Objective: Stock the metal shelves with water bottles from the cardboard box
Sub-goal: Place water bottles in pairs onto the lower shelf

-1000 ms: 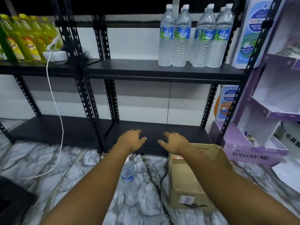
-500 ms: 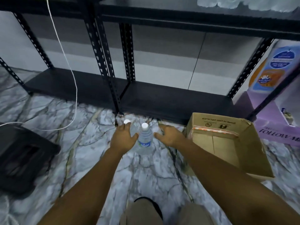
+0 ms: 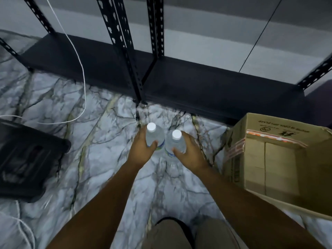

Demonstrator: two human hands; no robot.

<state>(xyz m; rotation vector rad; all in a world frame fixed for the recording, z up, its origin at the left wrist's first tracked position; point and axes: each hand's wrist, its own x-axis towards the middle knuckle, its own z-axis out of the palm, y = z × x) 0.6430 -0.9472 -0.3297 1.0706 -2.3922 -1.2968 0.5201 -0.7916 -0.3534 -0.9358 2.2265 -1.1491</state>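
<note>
My left hand (image 3: 142, 150): fingers and thumb curled round the left water bottle (image 3: 154, 136), white cap up. My right hand (image 3: 188, 151): curled likewise round the right water bottle (image 3: 175, 143), cap up. The two bottles stand upright, just beside each other, on the marble floor (image 3: 100, 159) before the shelf's front edge. Metal shelves (image 3: 206, 85): black bottom board, perforated uprights, just beyond the bottles. Cardboard box (image 3: 274, 159): open, on the floor to my right, near the right hand. Black crate (image 3: 27, 159): left, well apart. White cable (image 3: 81, 69): trailing down across the left shelf to the floor.
</note>
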